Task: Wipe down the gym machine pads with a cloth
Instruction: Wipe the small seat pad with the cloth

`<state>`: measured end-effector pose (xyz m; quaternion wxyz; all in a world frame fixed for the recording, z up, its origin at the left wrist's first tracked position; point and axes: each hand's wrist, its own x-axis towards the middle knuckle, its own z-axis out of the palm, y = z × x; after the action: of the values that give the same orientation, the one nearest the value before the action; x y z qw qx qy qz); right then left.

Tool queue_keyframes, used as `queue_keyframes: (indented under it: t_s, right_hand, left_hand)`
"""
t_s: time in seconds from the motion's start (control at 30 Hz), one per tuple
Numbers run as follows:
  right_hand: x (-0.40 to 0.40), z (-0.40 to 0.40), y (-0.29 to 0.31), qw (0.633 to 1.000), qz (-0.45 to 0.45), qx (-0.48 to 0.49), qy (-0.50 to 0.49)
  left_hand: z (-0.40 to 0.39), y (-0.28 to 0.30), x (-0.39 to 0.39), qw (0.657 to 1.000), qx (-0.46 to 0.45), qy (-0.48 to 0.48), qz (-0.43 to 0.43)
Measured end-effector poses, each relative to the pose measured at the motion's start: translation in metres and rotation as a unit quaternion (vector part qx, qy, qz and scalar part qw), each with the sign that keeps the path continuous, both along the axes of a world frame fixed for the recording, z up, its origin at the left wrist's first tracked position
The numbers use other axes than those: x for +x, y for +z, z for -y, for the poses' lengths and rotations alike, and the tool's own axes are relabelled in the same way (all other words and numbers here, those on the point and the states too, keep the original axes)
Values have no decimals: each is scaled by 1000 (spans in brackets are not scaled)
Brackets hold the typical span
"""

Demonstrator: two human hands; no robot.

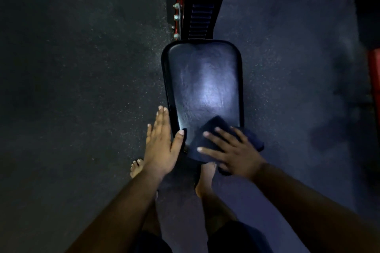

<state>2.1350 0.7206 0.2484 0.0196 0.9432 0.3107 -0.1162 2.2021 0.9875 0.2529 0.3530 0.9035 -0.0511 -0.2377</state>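
Note:
A black glossy seat pad [202, 80] lies lengthwise in the middle of the view, with a bright reflection on it. A dark blue cloth [207, 146] is spread over the pad's near right corner and hangs past its edge. My right hand [232, 150] lies flat on the cloth with fingers spread, pressing it onto the pad. My left hand [161, 141] rests flat along the pad's near left edge, fingers straight, thumb touching the pad's corner. It holds nothing.
The pad is mounted on a red and black machine frame [183, 6] with bolts and a ribbed adjuster beyond it. Red frame parts [373, 72] stand at the right and top right. My bare feet [205, 178] stand on dark speckled rubber flooring [82, 88].

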Motion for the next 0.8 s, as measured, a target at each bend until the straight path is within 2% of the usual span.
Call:
queue_keyframes:
  t_s: [0.07,0.13,0.23,0.27,0.33,0.43,0.5,0.67,0.8]
  right_hand:
    - [-14,31,9,997,-4,-18,-80]
    - [-17,47,24,979,-48,-31,-194]
    - [-17,36,69,950,-81,19,-301]
    - [-16,25,85,945,-89,64,-308]
    - [-14,-5,119,931,-111,173,-302]
    - [-18,-46,163,896,-116,310,-295]
    - [-23,-66,193,878,-123,357,-294]
    - [-20,-92,259,877,-194,386,-211]
    - [1,-117,293,843,-207,434,-241]
  left_hand:
    - [5,8,-10,999,23,-23,-14]
    - [13,21,-17,997,54,-45,-38]
    - [24,54,-28,993,66,-48,-86]
    - [29,66,-32,990,47,-32,-126]
    - [38,101,-39,974,-57,56,-213]
    - [44,162,-51,920,-219,164,-283]
    - [37,199,-59,909,-255,190,-270]
    - [2,269,-83,893,-329,269,-149]
    - [-37,310,-97,875,-347,327,-88]
